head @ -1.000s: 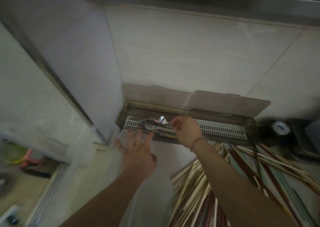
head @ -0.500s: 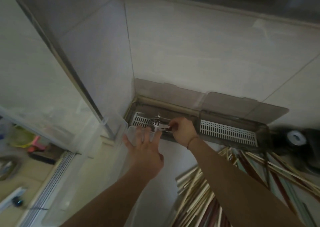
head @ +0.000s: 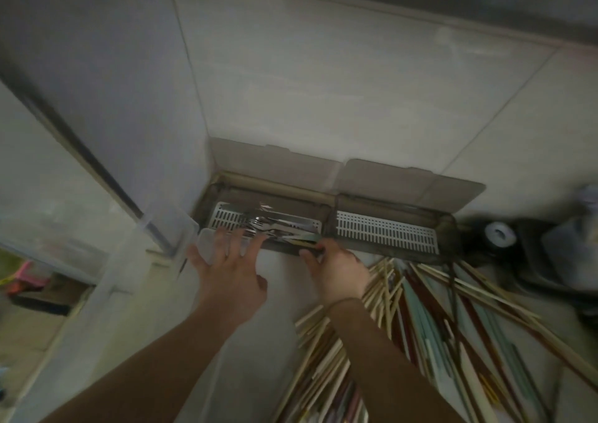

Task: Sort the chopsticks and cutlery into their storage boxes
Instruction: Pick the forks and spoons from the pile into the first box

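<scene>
The left hand point(head: 226, 270) is held flat with its fingers spread and straight, the fingertips laid against the near left edge of the left storage box point(head: 265, 225); nothing is gripped by it. The right hand point(head: 336, 269) is placed at the near right end of the same box, its fingers curled against the box's front rim, though whether the rim or a utensil is actually pinched cannot be told from this view. Between the two hands, metal cutlery point(head: 271, 225), with fork tines visible, is seen lying lengthwise on the slotted white tray inside that box. A second storage box point(head: 388, 235) is set end to end with it on the right, its slotted tray bare, and both lids point(head: 404, 180) are folded back against the tiled wall point(head: 323, 83). A loose heap of chopsticks point(head: 437, 319), pale, green and dark red, is spread on the counter under and to the right of the right forearm. A clear plastic container point(head: 155, 244) is seen just left of the left hand.
</scene>
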A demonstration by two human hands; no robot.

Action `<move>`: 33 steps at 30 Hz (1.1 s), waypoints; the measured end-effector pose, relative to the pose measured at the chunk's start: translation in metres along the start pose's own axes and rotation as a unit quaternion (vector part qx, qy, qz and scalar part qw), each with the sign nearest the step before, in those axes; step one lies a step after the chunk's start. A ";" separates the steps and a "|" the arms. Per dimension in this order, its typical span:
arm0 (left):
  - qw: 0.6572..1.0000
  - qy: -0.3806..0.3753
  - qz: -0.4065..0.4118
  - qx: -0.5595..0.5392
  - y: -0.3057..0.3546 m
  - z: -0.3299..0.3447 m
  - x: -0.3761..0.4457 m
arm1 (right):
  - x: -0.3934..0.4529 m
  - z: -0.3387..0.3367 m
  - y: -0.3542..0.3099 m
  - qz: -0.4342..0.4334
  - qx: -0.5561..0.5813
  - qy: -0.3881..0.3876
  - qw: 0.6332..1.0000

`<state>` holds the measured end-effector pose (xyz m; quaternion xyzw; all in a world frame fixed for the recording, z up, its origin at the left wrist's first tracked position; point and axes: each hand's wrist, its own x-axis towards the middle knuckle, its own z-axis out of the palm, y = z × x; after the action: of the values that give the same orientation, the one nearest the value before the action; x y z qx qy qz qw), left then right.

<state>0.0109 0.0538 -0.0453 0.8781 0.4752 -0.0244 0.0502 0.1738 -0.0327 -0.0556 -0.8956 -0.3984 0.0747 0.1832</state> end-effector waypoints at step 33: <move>0.971 -0.023 0.221 -0.092 0.094 0.031 -0.120 | -0.200 -0.050 0.172 0.062 -0.064 0.048 0.995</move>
<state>0.0238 -0.1003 -0.0593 0.9522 0.2682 0.0104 0.1456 0.1717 -0.3006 -0.0790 -0.9311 -0.3366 0.0173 0.1393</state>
